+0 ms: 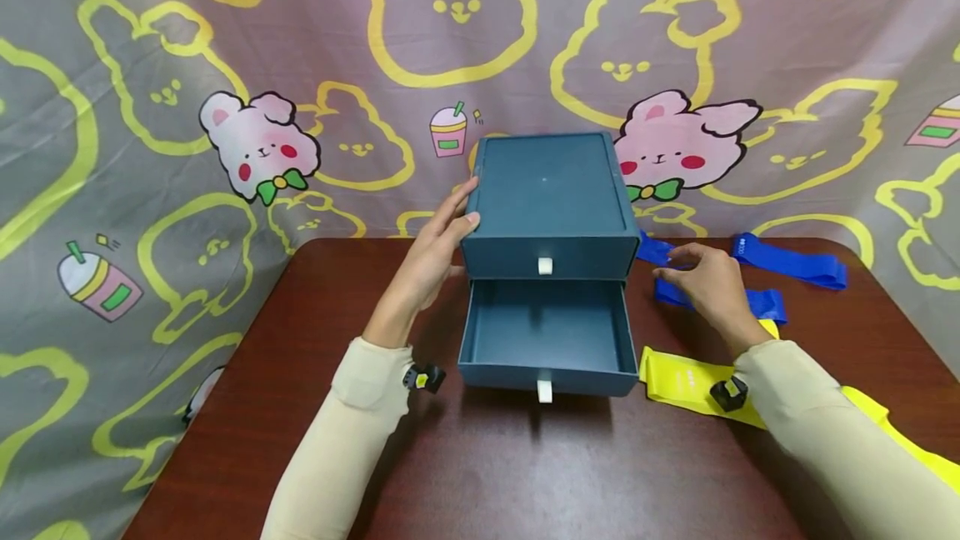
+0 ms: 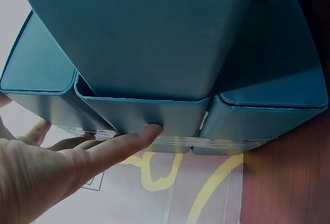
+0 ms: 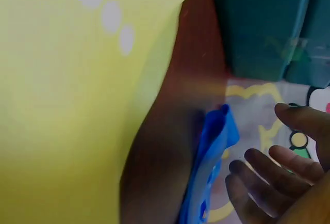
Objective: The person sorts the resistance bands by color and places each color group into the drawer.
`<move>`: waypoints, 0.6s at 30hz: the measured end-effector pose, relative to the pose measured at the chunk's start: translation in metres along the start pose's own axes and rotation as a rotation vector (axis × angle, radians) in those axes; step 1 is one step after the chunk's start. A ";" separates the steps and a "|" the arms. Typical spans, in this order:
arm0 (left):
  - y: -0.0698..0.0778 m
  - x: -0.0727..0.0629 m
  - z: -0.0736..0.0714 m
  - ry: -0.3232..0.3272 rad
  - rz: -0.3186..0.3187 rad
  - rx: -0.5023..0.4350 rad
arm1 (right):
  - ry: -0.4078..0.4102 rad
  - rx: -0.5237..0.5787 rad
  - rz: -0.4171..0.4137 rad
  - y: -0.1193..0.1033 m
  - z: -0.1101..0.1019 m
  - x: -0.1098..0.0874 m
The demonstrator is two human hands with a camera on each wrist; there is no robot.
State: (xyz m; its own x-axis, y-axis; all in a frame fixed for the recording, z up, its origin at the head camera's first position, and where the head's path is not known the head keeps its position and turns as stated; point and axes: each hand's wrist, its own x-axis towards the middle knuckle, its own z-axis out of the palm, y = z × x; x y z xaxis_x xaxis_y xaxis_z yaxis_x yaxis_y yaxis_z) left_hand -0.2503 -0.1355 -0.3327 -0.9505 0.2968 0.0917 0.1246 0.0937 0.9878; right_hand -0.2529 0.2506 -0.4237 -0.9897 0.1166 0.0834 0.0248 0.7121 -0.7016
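Note:
A dark blue two-drawer box (image 1: 547, 190) stands on the table, its lower drawer (image 1: 495, 375) pulled out and its upper drawer (image 1: 502, 258) closed. My left hand (image 1: 427, 265) rests against the box's left side, thumb and fingers extended; the left wrist view shows the thumb (image 2: 136, 139) touching the wall. To the right of the box, my right hand (image 1: 712, 286) hovers over blue bands (image 1: 767, 305), thumb and fingers apart and holding nothing. A blue band (image 3: 211, 152) lies beside those fingers in the right wrist view. Below the right wrist lies a yellow band (image 1: 678, 377).
Another blue band (image 1: 795, 263) lies at the back right of the table (image 1: 480, 473). More yellow band (image 1: 892, 432) shows behind the right sleeve. A patterned curtain (image 1: 525, 98) hangs right behind the box and along the left side.

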 end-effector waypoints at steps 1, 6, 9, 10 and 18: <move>0.000 0.000 0.000 -0.002 0.000 0.000 | -0.007 -0.012 0.001 0.002 0.000 0.001; -0.001 0.000 -0.001 0.000 0.003 -0.001 | -0.091 -0.068 -0.022 0.010 0.000 0.011; 0.000 0.000 -0.001 0.001 0.002 -0.001 | -0.167 -0.088 -0.044 0.016 -0.002 0.016; 0.000 0.000 -0.001 0.000 0.002 -0.001 | -0.188 -0.095 -0.052 0.017 -0.002 0.018; -0.001 0.000 -0.001 -0.006 0.001 -0.002 | -0.293 -0.136 -0.076 0.024 -0.001 0.023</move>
State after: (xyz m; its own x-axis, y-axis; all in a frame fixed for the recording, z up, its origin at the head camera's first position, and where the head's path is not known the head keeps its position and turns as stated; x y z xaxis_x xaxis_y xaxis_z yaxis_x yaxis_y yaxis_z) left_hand -0.2504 -0.1370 -0.3333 -0.9486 0.3026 0.0922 0.1252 0.0915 0.9879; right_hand -0.2750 0.2712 -0.4381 -0.9875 -0.1299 -0.0892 -0.0511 0.7997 -0.5983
